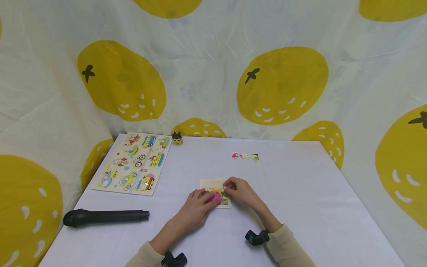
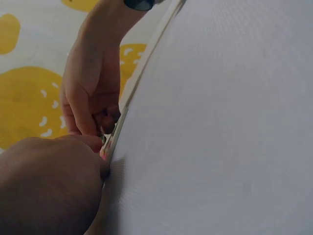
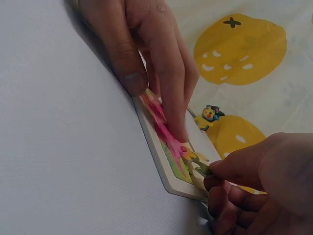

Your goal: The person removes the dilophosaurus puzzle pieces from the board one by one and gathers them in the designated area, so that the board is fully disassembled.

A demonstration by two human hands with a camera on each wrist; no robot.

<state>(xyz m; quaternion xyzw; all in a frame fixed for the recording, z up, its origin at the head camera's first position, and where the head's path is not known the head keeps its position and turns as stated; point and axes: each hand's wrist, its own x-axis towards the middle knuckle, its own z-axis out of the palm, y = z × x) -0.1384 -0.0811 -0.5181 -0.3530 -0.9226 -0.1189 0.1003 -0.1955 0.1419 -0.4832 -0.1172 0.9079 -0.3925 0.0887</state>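
Note:
A small jigsaw puzzle in a pale wooden tray (image 1: 207, 183) lies on the table between the hands. Its assembled part shows a pink dinosaur (image 3: 171, 142) on green ground; the tray's upper part is bare wood. The left hand (image 1: 195, 208) rests over the left side, its extended fingertips touching the pink pieces and its thumb at the near edge. At the right side, the right hand (image 1: 242, 192) pinches a dark green puzzle piece (image 3: 202, 169) between thumb and fingers, close over the tray. Much of that piece is hidden by the fingers.
Several loose puzzle pieces (image 1: 245, 156) form a short row farther back. A larger vehicle peg board (image 1: 123, 172) lies at the left, with a small yellow figure (image 1: 177, 138) beside its far corner. A black microphone (image 1: 106, 217) lies nearer, at the left. A fruit-print cloth (image 1: 200, 74) hangs behind.

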